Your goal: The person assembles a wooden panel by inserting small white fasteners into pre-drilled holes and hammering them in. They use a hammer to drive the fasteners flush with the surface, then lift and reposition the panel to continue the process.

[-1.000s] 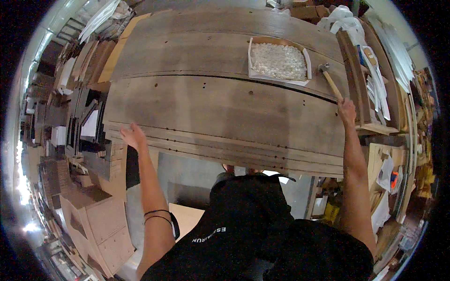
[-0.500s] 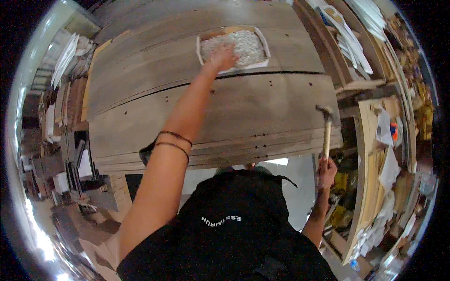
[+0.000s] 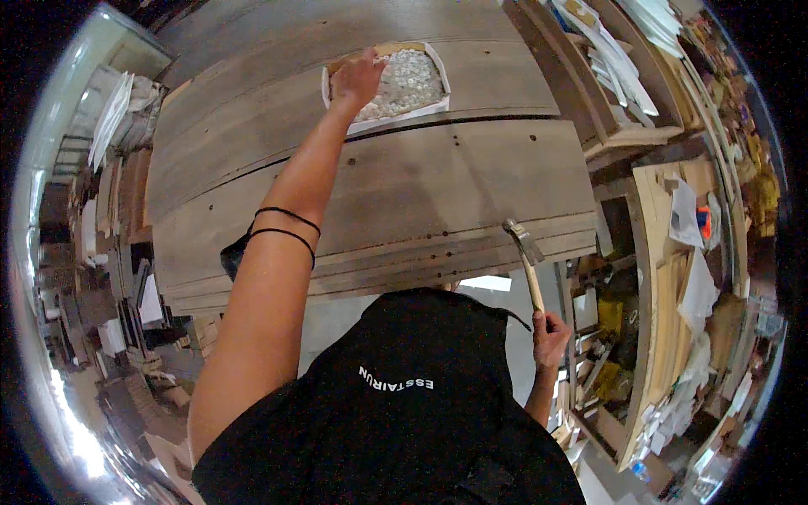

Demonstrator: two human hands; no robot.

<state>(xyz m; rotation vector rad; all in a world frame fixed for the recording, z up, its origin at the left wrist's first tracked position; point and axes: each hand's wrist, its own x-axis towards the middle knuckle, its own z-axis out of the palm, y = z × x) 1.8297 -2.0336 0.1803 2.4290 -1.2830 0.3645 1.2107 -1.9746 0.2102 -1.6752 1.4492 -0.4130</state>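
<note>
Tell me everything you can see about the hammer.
The hammer has a grey, metallic-looking head and a slim, pale handle that looks like wood. The person's right hand grips the handle, hiding its lower end. The hammer is tilted, head pointing away from the body and slightly left. In the picture, the head overlaps the near right part of the brown wood-look panel; whether they touch can't be told. The head's fine shape is too small to make out.

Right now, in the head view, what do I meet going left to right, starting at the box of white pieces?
Box of small white pieces → hammer → right hand gripping it → orange-and-blue object.
</note>
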